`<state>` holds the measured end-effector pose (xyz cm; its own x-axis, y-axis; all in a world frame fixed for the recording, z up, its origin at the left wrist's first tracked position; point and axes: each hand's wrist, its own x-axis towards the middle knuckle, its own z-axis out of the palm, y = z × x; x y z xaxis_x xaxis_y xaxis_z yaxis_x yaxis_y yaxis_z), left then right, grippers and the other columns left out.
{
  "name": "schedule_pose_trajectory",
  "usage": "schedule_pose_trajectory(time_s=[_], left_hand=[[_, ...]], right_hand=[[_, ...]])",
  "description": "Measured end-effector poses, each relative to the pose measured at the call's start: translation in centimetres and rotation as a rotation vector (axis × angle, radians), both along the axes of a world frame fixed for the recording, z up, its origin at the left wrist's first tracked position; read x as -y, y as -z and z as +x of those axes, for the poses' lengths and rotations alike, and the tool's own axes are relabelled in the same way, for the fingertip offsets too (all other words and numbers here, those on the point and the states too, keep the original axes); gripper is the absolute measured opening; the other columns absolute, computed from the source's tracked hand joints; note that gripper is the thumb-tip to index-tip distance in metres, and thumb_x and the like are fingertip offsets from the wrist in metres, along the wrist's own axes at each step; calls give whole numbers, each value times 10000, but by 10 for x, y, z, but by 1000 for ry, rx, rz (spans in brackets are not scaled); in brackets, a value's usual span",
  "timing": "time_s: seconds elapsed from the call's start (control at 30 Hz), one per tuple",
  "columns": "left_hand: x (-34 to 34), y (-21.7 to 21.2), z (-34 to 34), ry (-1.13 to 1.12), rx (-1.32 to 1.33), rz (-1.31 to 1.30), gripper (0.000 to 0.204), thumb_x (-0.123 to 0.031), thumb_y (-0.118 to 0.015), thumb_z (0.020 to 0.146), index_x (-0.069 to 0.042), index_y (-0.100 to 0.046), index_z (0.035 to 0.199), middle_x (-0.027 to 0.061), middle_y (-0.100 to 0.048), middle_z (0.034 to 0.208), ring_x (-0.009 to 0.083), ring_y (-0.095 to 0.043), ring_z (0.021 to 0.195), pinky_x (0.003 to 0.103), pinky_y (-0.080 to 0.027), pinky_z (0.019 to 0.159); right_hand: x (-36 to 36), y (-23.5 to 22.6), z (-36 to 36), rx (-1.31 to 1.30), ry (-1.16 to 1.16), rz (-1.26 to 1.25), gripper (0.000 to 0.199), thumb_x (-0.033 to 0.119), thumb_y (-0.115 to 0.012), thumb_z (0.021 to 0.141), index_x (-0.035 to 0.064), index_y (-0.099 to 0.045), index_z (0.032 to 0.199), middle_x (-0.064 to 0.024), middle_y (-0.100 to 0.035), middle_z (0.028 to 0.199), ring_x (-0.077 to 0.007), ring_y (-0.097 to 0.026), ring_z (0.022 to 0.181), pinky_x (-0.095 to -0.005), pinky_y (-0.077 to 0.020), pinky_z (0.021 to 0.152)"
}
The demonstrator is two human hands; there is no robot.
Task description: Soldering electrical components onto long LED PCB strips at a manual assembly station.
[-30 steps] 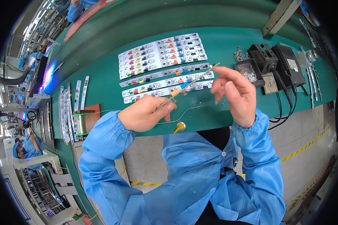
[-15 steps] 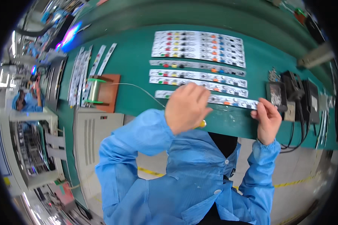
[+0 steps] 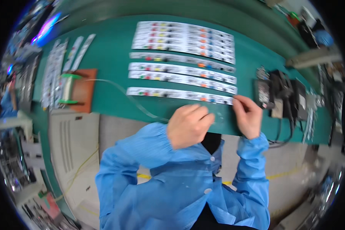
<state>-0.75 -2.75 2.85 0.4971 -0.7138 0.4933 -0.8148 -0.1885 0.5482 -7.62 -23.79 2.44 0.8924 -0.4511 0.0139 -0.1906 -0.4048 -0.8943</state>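
Note:
Several long white circuit strips with small coloured parts lie in rows on the green bench. My right hand (image 3: 248, 115) has its fingertips closed on the right end of the nearest strip (image 3: 172, 94). My left hand (image 3: 189, 124) is curled at the bench's front edge, just below that strip. A clear tape (image 3: 136, 103) runs from a green-rimmed spool (image 3: 67, 88) on a brown block across the bench and in under my left hand. What lies inside the left fist is hidden.
A wide sheet of joined strips (image 3: 184, 40) lies at the back. More strips (image 3: 53, 73) lie left of the spool. Black power units with cables (image 3: 283, 96) stand right of my right hand. The bench's front edge (image 3: 115, 113) runs below the strips.
The view has swung down and left. My hands have dropped from raised, with a thin yellow-tipped tool between them, to the nearest strip. The tool is now out of sight.

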Motion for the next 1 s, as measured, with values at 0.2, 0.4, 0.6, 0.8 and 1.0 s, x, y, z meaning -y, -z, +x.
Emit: schedule_pose_trajectory(time_s=[0.2,0.4,0.6,0.8,1.0], left_hand=[[-27,-26,-21,464,-837,-86,127,9,-633,825,38,-703,927,91,-599,681,159,-561,564,290,-402,494],[-36,-4,-43,324,-1252,-299,164,-35,-631,867,56,-713,976,111,-700,769,109,-587,601,233,-422,531],[-23,6,-54,176,-1158,-400,159,-61,-644,875,52,-720,955,102,-691,736,91,-550,556,239,-384,480],[-20,3,-42,158,-1011,-325,118,-4,-666,826,-2,-728,927,43,-571,613,90,-467,516,265,-328,467],[-16,5,-45,76,-1135,-370,37,24,-685,793,-1,-674,818,-9,-548,583,29,-385,466,235,-257,427]], right_hand=[[-2,-5,-1,92,-96,-446,140,29,-701,835,-11,-688,969,-74,-655,776,-112,-581,641,-246,-464,584],[15,-2,-57,369,342,-149,212,61,-624,905,-23,-645,1098,-2,-537,669,-59,-441,549,-198,-344,484],[88,-13,-78,450,683,701,446,335,-492,1011,78,-463,1374,2,-594,946,-37,-322,563,-188,-268,448],[111,-13,-47,348,572,509,460,366,-456,1023,136,-423,1420,-40,-629,1068,-48,-370,603,-183,-307,490],[99,-29,-66,324,617,293,450,343,-455,1021,88,-447,1393,-93,-639,1106,-46,-401,585,-179,-307,471]])
